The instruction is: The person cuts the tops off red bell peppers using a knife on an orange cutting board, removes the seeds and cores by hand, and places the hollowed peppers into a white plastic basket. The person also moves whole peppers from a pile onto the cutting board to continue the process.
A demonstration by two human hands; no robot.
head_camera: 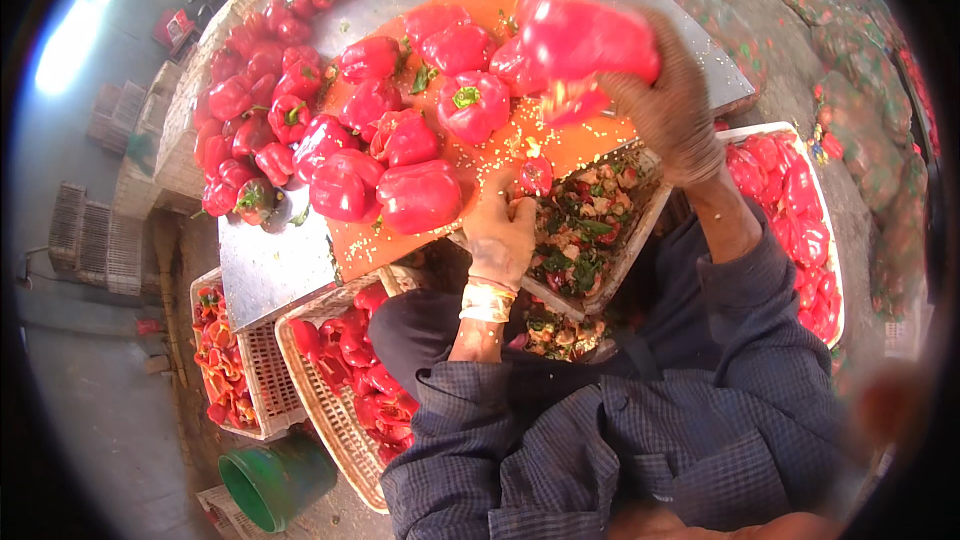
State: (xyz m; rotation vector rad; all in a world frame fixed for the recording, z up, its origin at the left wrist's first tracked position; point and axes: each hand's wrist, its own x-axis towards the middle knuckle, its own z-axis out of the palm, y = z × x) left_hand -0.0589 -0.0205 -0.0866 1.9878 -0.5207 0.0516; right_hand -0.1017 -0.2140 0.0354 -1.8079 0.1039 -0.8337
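My right hand (667, 105), in a soiled knit glove, grips a red bell pepper (589, 37) above the right part of an orange board (592, 136). Both are motion-blurred. Just below that pepper is a blurred red piece with pale seeds (574, 101); whether it is attached cannot be made out. My left hand (499, 229), in a light glove banded at the wrist, is at the board's near edge. A small red pepper core (535, 176) lies by its fingertips, and the frame does not settle whether they pinch it. Several whole red peppers (420, 196) cover the board, among scattered seeds.
A metal tabletop (274, 255) bears a heap of peppers (251, 101) at left. Below the board's edge is a crate of cores and trimmings (592, 229). Crates of red peppers (352, 360) (802, 202) flank my legs. A green bucket (277, 480) and full mesh sacks (862, 127) are on the floor.
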